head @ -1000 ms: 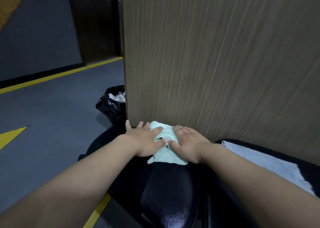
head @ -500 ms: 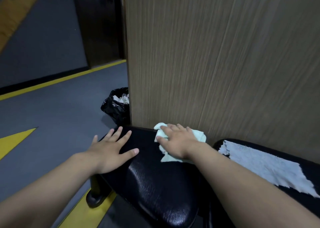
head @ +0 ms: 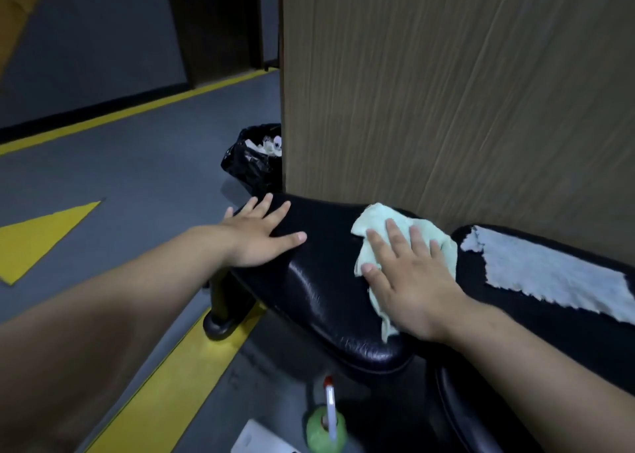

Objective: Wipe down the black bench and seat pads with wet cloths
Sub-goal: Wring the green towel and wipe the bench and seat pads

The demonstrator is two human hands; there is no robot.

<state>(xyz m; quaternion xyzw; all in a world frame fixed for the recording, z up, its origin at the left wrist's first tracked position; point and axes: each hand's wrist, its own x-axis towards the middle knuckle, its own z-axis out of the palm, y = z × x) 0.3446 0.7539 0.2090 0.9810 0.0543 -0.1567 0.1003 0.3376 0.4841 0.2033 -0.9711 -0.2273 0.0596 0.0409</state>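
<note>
right grip (head: 409, 280) flat, fingers apart, on green cloth (head: 372, 220) (half hidden beneath); left grip (head: 256, 241) likewise on black pad (head: 326, 287)

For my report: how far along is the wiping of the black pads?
Done: the near pad shines, though whether it is wet is unclear. In hand: the right hand presses a green cloth flat on it; the left hand rests on its end. Left: the next pad, where a white cloth lies.

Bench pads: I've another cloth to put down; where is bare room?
Bare: the left pad between the left hand and the green cloth under the right hand, down to its near edge. Crowded: the right pad, mostly under the white cloth.
</note>
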